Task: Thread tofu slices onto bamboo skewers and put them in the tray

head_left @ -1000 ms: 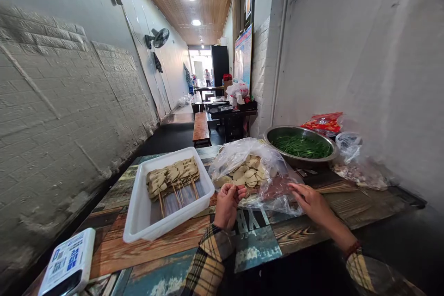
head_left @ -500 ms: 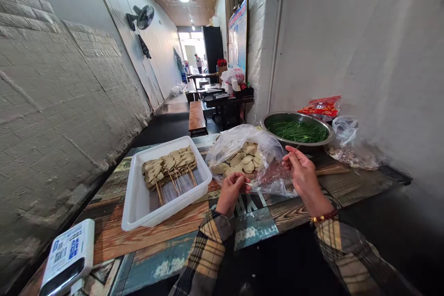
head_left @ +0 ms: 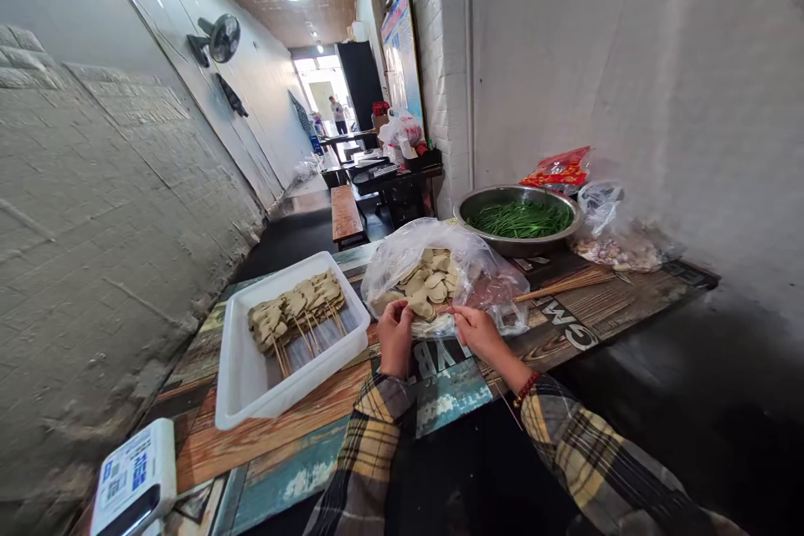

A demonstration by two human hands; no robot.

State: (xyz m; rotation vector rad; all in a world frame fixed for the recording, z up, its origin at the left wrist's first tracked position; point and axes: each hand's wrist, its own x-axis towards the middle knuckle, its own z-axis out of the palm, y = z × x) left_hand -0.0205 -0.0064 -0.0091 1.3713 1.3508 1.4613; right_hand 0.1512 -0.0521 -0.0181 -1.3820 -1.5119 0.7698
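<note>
My left hand [head_left: 395, 333] is closed in a pinch on a pale slice of food [head_left: 420, 307] at the mouth of a clear plastic bag [head_left: 440, 272] full of such slices. My right hand [head_left: 476, 328] is pinched beside it, a few centimetres to the right, and seems to hold a thin bamboo skewer that runs towards the slice. Left of my hands stands a white plastic tray [head_left: 251, 373] with several skewered slices [head_left: 292, 308] lying in it. Both sleeves are plaid.
A steel bowl of green stalks [head_left: 518, 218] stands behind the bag, with red and clear bags [head_left: 606, 239] by the wall. Loose bamboo skewers [head_left: 562, 286] lie to the right. A white payment device [head_left: 129, 481] sits at the table's near left corner. A person stands far down the corridor.
My right hand came back from the skewer pile on the right and now meets my left hand at the bag's mouth. The view has swung to the right.
</note>
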